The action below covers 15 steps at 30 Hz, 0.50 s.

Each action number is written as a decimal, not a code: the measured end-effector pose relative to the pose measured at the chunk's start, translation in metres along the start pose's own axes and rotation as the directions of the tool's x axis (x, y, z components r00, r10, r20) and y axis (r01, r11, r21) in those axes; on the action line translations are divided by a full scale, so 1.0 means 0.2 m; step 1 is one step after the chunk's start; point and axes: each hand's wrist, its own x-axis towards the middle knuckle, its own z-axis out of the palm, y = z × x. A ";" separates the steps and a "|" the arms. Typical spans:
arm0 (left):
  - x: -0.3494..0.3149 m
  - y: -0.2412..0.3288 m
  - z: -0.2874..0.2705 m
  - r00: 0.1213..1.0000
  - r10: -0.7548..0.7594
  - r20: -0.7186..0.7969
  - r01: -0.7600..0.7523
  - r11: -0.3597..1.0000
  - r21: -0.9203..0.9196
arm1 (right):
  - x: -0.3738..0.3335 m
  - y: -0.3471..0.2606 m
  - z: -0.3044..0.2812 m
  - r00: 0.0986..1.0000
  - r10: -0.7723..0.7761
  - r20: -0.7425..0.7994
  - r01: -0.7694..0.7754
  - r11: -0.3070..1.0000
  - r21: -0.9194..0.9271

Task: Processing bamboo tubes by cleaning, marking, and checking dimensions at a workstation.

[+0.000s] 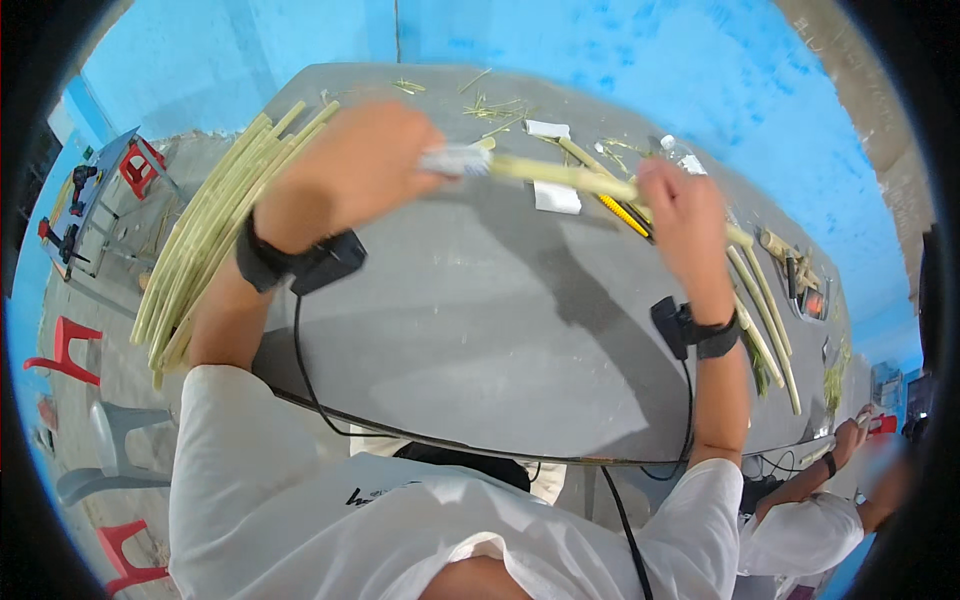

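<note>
My right hand (686,215) is closed around a pale green, bamboo-like stick (560,174), held almost level above the grey table. My left hand (350,165), blurred by motion, grips a whitish folded piece (457,160) at the stick's left end. The piece looks like paper or sandpaper; the blur hides which, and how far it wraps round the stick. Beneath the stick lie a white scrap (557,197) and a yellow-and-black knife-like tool (624,214). Left of my left forearm rests a bundle of long pale green sticks (215,225).
More cut sticks (770,300) lie at the table's right side, near a small transparent container (812,303). Green shavings (495,107) are scattered at the far edge. Black cables (308,370) run from both wrist straps. A co-worker (800,525) sits at lower right; red stools (65,350) stand left.
</note>
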 end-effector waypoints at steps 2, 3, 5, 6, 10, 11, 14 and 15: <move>-0.01 0.08 0.17 0.993 0.113 -0.017 -0.113 0.993 0.020 | -0.08 -0.10 0.11 0.974 -0.227 -0.023 0.227 0.974 0.014; -0.03 0.10 0.22 0.974 0.223 -0.025 -0.222 0.974 0.041 | -0.12 -0.19 0.13 0.958 -0.272 0.087 0.273 0.962 0.008; -0.05 0.11 0.20 0.980 0.196 0.024 -0.197 0.980 0.038 | -0.12 -0.23 0.13 0.929 -0.316 0.193 0.321 0.947 0.007; -0.04 0.12 0.19 0.980 0.184 0.072 -0.187 0.982 0.028 | -0.11 -0.18 0.12 0.952 -0.251 0.176 0.250 0.968 0.027; -0.01 0.02 0.02 0.998 0.009 -0.070 -0.003 0.995 0.095 | 0.01 0.05 -0.05 1.000 0.024 -0.013 -0.025 0.995 -0.093; -0.01 0.01 0.00 0.997 0.004 -0.082 0.006 0.993 0.120 | 0.02 0.04 -0.04 1.000 0.017 -0.017 -0.018 0.996 -0.092; -0.02 -0.02 0.12 0.977 0.152 -0.151 -0.131 0.981 0.142 | -0.05 -0.06 0.04 0.988 -0.142 -0.053 0.140 0.990 -0.028; -0.04 -0.01 0.19 0.929 0.312 -0.199 -0.290 0.948 0.132 | -0.10 -0.15 0.09 0.978 -0.207 0.014 0.207 0.978 -0.003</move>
